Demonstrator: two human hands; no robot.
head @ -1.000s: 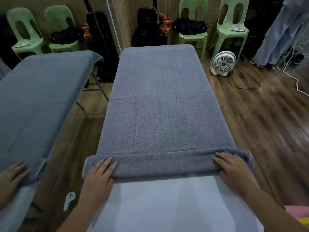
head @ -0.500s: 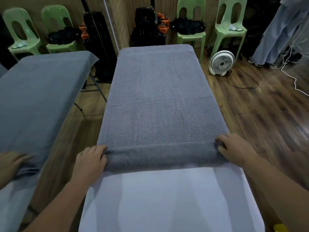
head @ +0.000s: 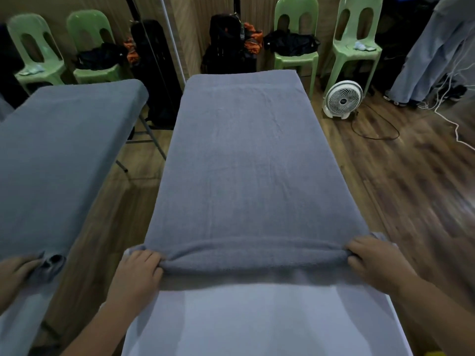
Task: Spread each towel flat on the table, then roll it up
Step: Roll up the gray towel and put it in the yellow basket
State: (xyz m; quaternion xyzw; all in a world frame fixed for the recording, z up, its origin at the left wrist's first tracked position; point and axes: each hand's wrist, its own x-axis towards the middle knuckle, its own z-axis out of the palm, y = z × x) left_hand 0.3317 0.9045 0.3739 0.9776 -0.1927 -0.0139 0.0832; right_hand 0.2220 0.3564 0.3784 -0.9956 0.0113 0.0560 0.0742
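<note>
A grey towel (head: pixel 246 163) lies flat along a white table (head: pixel 257 319) and covers it to the far end. Its near edge is rolled into a low grey roll (head: pixel 257 260) that runs across the table's width. My left hand (head: pixel 138 273) grips the roll's left end with curled fingers. At the right end, my right hand (head: pixel 372 260) curls over the roll. Both forearms reach in from the near edge, over bare white tabletop.
A mirror (head: pixel 64 163) on the left repeats the table, towel and a hand. Green plastic chairs (head: pixel 295 55) with dark bags stand beyond the far end. A white fan (head: pixel 343 98) and cables lie on the wooden floor at right, near a standing person (head: pixel 431 60).
My hands went from lying flat on a wide fold to gripping the ends of a tighter roll. The roll has moved a little farther up the table.
</note>
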